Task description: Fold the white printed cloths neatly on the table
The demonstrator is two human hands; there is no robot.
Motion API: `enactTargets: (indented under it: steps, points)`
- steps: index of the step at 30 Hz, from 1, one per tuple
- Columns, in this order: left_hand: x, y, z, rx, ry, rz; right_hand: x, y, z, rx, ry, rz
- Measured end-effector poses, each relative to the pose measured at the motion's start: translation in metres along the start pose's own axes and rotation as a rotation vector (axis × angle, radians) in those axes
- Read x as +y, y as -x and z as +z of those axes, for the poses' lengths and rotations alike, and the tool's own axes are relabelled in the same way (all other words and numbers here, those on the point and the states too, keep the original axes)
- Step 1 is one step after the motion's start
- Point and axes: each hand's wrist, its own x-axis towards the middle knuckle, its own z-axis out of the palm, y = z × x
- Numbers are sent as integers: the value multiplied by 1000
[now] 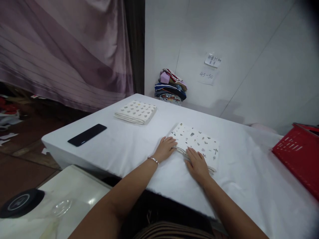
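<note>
A folded white cloth [196,139] with small scattered prints lies flat on the white-covered table [124,146]. At its left near corner rests my left hand [166,148], fingers stretched out and touching the edge; a bracelet circles the wrist. My right hand [198,165] lies on the cloth's near edge with its fingers extended over the top layer. Neither hand grips anything. Farther back and to the left sits a second folded white cloth [136,112] with a regular grey print, apart from both hands.
A black phone [87,135] lies near the table's left end. Folded fabrics [171,85] are piled behind the far edge by the wall. A red plastic basket [299,156] stands at right. A pale surface [82,189] at lower left bears a round black object [22,202].
</note>
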Motion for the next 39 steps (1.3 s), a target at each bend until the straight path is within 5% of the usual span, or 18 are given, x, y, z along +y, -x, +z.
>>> enactTargets:
  steps: [7,22,39]
  points:
    - [-3,-1,0,19,0,26,0,-16,-13,-41,-54,37]
    - [0,-4,3,48,-4,125,2,-14,11,164,0,15]
    - [4,-4,6,63,-11,185,3,-16,9,186,-45,31]
